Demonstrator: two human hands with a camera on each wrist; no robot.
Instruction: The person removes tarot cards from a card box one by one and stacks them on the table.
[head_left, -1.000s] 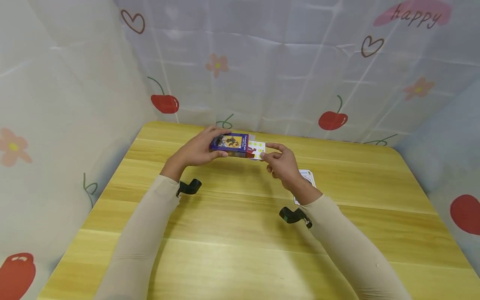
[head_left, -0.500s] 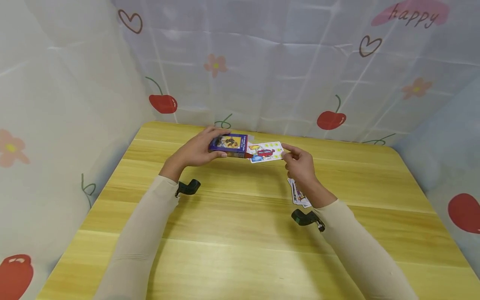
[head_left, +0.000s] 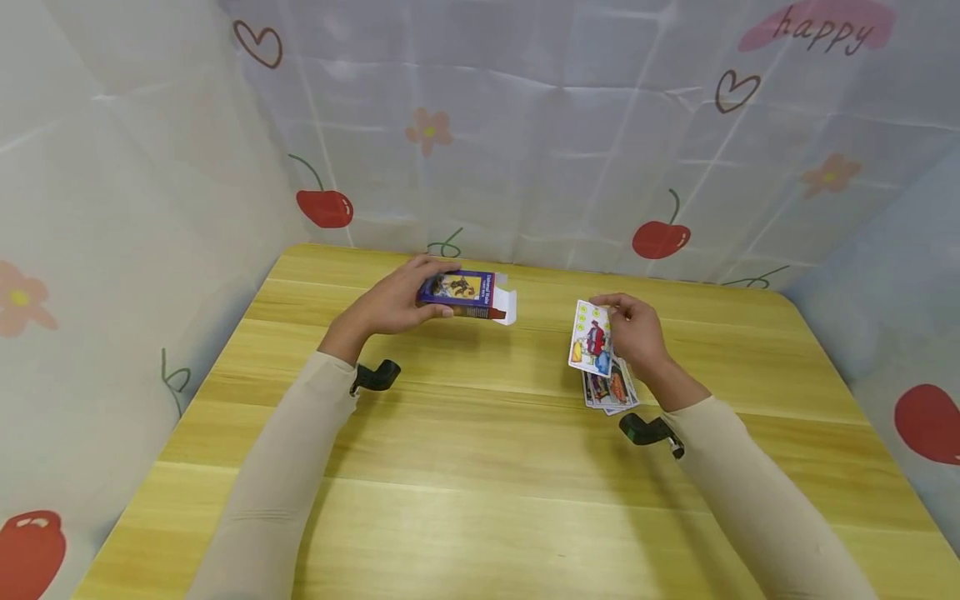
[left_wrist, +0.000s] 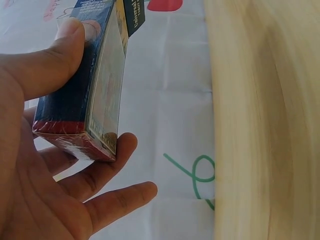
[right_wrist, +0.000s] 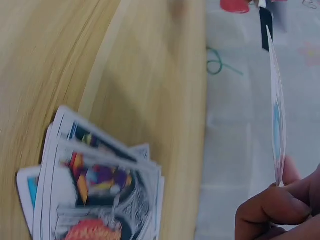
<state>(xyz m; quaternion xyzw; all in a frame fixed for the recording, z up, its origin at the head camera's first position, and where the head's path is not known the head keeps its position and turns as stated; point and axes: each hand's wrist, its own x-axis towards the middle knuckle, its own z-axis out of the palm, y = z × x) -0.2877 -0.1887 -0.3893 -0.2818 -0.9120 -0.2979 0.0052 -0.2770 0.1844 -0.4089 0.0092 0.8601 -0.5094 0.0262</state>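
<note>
In the head view my left hand (head_left: 401, 298) grips a blue tarot card box (head_left: 459, 287) by its left end, thumb along the near side. The box lies level above the table, its white flap (head_left: 507, 305) standing out at the right. My right hand (head_left: 636, 333) pinches a single tarot card (head_left: 591, 337) at its edge, picture side up. Below that card is a loose pile of tarot cards (head_left: 609, 390), partly covered by it. The right wrist view shows the held card (right_wrist: 277, 115) edge-on, apart from the fanned pile (right_wrist: 100, 185) on the table.
The wooden table (head_left: 450, 492) has rounded far corners. A pale printed curtain (head_left: 525, 167) hangs behind it and on both sides. Dark wrist mounts (head_left: 377, 375) stick out under both sleeves.
My right hand has drawn the card out of the box, carried it to the right and turned it over the pile. The left hand and box have stayed nearly still.
</note>
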